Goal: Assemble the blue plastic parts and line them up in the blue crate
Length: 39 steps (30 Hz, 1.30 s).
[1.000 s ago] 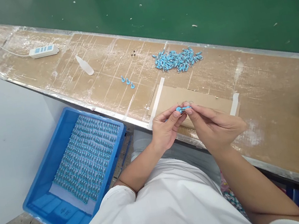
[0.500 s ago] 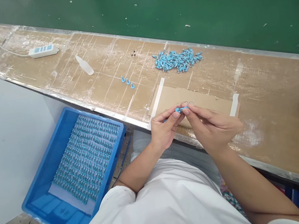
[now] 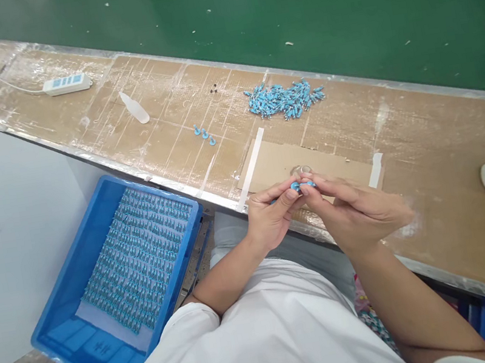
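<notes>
Long bench topped with taped cardboard, green belt running behind it; all positions below are taken from the cardboard pad taped flat at the bench's near edge. Both hands meet over the pad's near edge. Left hand: thumb and forefinger closed to a pinch on a small blue part, other fingers curled under. Right hand: fingertips closed on the same part from the other side, remaining fingers loosely bent; the two pinches touch. The part sits just above the pad, between the fingertips, mostly hidden by them. A small clear ring lies on the pad just beyond the fingers. Heap of blue parts beyond the pad, near the belt. Three loose blue parts beyond and left of the pad. White bottle and power strip farther left. Blue tray with rowed blue parts, left of and below the pad, off the bench.
</notes>
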Tool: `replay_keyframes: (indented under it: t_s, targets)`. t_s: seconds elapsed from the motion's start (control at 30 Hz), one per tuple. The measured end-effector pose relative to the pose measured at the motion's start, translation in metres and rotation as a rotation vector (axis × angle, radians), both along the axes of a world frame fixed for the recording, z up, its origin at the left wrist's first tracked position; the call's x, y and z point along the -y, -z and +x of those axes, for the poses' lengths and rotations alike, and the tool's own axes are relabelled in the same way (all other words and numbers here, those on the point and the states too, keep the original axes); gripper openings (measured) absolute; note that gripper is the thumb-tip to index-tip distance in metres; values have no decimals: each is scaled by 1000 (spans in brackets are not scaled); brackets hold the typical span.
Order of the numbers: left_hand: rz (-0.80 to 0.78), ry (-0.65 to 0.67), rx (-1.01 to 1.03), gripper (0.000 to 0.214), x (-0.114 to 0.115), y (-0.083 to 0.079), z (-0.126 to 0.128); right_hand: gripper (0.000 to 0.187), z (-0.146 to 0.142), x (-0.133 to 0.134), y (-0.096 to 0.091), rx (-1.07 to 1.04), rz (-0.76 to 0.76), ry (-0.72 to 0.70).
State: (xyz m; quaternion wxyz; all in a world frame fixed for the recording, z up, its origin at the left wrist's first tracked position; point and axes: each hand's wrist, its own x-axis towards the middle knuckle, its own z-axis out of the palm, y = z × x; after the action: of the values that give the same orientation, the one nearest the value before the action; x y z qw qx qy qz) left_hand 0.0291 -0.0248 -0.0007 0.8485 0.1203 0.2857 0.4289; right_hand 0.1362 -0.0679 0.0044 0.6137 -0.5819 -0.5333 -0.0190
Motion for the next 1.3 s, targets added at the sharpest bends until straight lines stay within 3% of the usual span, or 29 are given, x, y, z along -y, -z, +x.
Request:
replay_keyframes:
  t_s: [0.17, 0.33, 0.63, 0.9, 1.1, 1.3]
  targets:
    - [32, 51, 37, 36, 7, -10, 6, 44, 5, 7, -6, 29, 76, 13]
    - [57, 132, 37, 37, 9, -20, 11, 34, 12, 13, -4, -18, 118, 54]
    - [112, 153, -3, 33, 6, -9, 13, 25, 13, 16, 1, -205, 64, 109]
    - [154, 171, -8, 42, 0, -7, 9, 23, 19, 16, -5, -423, -120, -103]
    - [241, 163, 59, 51, 1, 2, 10, 20, 13, 15, -13, -554, -137, -266]
    - [326, 161, 115, 59, 1, 7, 7, 20, 10, 17, -29, -598, -221, -329]
